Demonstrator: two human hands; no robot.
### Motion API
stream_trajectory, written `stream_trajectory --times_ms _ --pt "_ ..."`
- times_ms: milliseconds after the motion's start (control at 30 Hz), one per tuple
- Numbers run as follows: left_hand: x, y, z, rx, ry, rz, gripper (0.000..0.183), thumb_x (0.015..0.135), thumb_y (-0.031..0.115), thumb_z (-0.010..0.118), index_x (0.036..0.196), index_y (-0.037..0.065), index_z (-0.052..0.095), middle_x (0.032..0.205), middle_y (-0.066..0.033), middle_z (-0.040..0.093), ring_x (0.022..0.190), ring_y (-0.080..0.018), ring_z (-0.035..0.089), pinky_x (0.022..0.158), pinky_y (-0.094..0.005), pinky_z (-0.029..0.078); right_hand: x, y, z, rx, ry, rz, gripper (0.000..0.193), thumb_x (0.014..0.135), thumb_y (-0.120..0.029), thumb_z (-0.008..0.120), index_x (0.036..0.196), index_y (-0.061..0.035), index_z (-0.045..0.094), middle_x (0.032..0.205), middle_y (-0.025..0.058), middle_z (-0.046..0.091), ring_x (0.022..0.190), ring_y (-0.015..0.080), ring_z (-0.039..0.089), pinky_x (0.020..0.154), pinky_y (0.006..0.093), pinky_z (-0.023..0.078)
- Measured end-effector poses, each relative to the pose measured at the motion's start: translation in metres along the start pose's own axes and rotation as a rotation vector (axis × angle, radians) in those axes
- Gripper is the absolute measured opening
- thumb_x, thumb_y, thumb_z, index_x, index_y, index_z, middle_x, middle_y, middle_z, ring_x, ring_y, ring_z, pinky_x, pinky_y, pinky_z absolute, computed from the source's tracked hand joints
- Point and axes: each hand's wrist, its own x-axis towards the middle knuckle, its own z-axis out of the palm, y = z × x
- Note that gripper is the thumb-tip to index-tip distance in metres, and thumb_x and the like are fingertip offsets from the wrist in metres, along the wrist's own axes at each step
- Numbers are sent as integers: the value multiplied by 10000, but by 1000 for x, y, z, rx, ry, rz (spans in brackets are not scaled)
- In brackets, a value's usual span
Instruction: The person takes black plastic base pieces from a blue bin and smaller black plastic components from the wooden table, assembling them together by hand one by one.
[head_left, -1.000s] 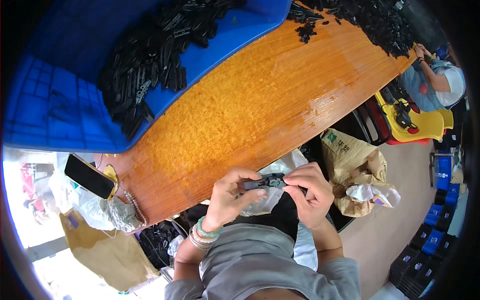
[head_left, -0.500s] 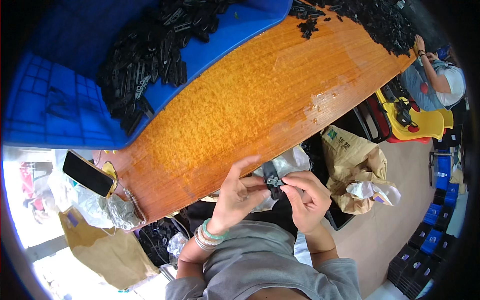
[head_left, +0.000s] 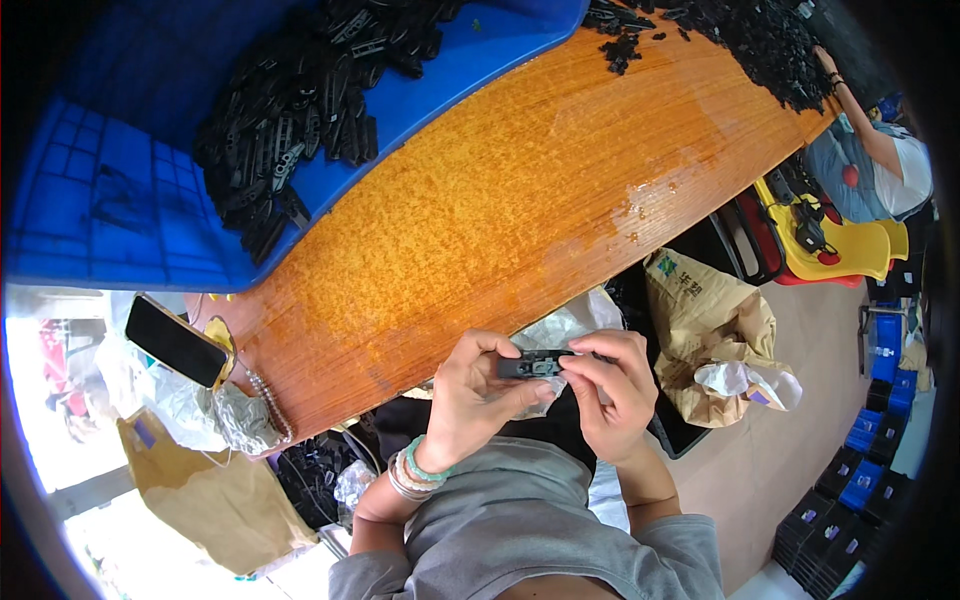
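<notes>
Just off the near edge of the wooden table (head_left: 450, 230), both hands hold up one small black plastic part (head_left: 531, 366) with a grey, metal-looking piece at its middle. Thumb and index finger of my left hand (head_left: 466, 388) grip its left end. My right hand (head_left: 618, 395) pinches the right end, its fingertips closed on the part and partly hiding it. Many longer black plastic parts (head_left: 275, 150) lie heaped in a blue crate (head_left: 95, 225) at the upper left. Whether they match the held part, I cannot tell.
A phone (head_left: 177, 342) leans on a stand at the table's left end. Brown paper bags (head_left: 700, 310) stand below both sides of the table. Black small parts (head_left: 770, 50) are piled at the far right, where another person's hand (head_left: 826, 60) reaches. Yellow chair (head_left: 840, 250) beyond.
My left fingers have closed onto the part, and the part has turned from upright to lying crosswise between my hands. At the far right, the other person's arm has stretched toward the pile.
</notes>
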Motion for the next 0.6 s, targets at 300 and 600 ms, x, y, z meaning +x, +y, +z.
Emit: stream_trajectory --times_ms 300,600 --pt "-4 -7 -11 30 -22 82 247 786 -94 603 925 12 428 870 -90 574 791 -153 633 664 -258 521 -4 2 4 239 -187 348 263 724 -46 689 967 23 615 820 126 613 716 219 575 657 288 449" --pt "-4 -7 -28 212 40 90 208 786 -22 639 899 12 467 876 -76 599 820 -133 626 666 -262 508 -16 13 23 316 -208 405 237 714 -37 703 923 31 615 782 109 607 674 176 558 623 268 434"
